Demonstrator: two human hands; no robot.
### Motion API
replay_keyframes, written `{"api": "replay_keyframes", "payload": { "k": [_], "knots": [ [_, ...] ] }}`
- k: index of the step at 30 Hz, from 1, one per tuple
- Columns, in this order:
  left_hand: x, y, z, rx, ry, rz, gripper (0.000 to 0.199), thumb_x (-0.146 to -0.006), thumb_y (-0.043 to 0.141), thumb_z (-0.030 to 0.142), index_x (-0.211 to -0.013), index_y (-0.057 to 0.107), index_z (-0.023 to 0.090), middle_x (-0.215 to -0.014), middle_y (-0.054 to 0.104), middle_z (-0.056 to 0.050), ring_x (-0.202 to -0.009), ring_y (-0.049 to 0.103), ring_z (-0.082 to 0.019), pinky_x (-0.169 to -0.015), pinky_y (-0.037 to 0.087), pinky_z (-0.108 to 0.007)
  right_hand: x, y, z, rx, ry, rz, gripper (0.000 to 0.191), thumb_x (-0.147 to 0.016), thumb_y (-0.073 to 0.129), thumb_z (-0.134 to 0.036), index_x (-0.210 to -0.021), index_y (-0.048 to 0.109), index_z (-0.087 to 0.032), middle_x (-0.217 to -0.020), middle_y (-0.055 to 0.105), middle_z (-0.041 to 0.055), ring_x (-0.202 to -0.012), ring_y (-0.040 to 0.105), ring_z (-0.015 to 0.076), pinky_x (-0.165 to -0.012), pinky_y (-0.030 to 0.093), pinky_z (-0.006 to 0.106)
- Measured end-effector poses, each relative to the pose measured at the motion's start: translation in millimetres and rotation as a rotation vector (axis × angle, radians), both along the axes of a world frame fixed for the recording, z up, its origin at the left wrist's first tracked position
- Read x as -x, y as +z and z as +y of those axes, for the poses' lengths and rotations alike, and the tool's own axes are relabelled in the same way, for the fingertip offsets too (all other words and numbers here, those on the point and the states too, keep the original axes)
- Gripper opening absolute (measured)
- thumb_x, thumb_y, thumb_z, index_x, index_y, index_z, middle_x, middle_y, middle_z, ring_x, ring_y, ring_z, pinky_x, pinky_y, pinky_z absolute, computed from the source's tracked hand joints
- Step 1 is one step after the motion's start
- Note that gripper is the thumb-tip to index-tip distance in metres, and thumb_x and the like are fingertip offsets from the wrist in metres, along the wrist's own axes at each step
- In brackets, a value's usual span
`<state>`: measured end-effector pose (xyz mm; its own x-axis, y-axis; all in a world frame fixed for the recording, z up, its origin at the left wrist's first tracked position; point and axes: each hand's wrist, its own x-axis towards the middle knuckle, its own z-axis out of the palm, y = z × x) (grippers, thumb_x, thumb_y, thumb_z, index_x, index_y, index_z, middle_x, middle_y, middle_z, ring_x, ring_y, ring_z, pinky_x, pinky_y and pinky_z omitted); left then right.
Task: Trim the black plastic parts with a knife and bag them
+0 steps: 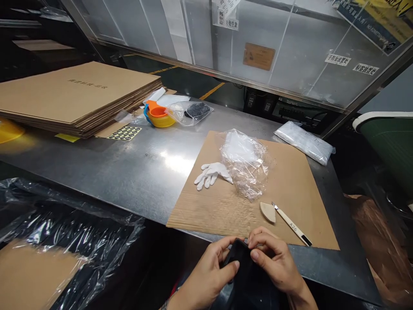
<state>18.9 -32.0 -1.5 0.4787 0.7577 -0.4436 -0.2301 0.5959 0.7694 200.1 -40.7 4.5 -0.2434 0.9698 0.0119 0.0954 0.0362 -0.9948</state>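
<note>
My left hand (214,269) is closed round the edge of a black, smooth-looking part (240,275) with a rounded corner, its thumb pressed on the near face. The thumb and bent fingers of my right hand (272,258) pinch at the same part's upper right edge. Most of the part's lower end is lost in shadow, and its kind does not show. Just beyond my hands, a knife with a pale handle (292,224) marked A26 lies on a cardboard sheet (206,211). Beside its blade is a beige wedge-shaped pad (267,212).
Farther back on the cardboard are a white glove (213,174) and a crumpled clear bag (247,168). The metal table (135,172) also carries stacked flat cartons (77,99), orange and yellow cups (159,114) and a wrapped packet (305,142). Black plastic-wrapped goods (106,245) stand at lower left.
</note>
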Motion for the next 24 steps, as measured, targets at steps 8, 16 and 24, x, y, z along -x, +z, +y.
{"api": "replay_keyframes", "payload": {
  "k": [8, 16, 24],
  "knots": [
    [-7, 0.5, 7, 0.378, -0.047, -0.404, 0.057, -0.087, 0.038, 0.051, -0.139, 0.023, 0.033, -0.076, 0.064, -0.005, -0.052, 0.063, -0.017, -0.048, 0.048, -0.027, -1, -13.6, 6, -0.07, -0.25, -0.196, 0.018, -0.09, 0.046, -0.035, -0.085, 0.053, -0.019, -0.082, 0.056, 0.0035, -0.079, 0.057, 0.0149, -0.07, 0.048, 0.026],
    [2, -1.1, 26, 0.412, 0.315, -0.406, 0.046, -0.09, 0.033, 0.046, -0.113, 0.055, 0.013, -0.074, 0.063, -0.008, -0.053, 0.059, -0.014, -0.05, 0.048, -0.024, -90, -61.9, 25, -0.213, -0.574, -1.03, 0.037, -0.083, 0.045, -0.05, -0.088, 0.06, -0.017, -0.084, 0.056, 0.0131, -0.084, 0.05, 0.0299, -0.075, 0.041, 0.047],
    [8, 2.3, 32, 0.26, 0.512, -0.364, 0.049, -0.09, 0.034, 0.045, -0.133, 0.036, 0.022, -0.072, 0.062, -0.004, -0.053, 0.059, -0.014, -0.051, 0.049, -0.025, -70, -43.3, 3, -0.063, -0.6, -0.966, 0.035, -0.091, 0.026, -0.045, -0.088, 0.05, -0.02, -0.077, 0.06, 0.0084, -0.067, 0.058, 0.0214, -0.06, 0.045, 0.033]
  ]
}}
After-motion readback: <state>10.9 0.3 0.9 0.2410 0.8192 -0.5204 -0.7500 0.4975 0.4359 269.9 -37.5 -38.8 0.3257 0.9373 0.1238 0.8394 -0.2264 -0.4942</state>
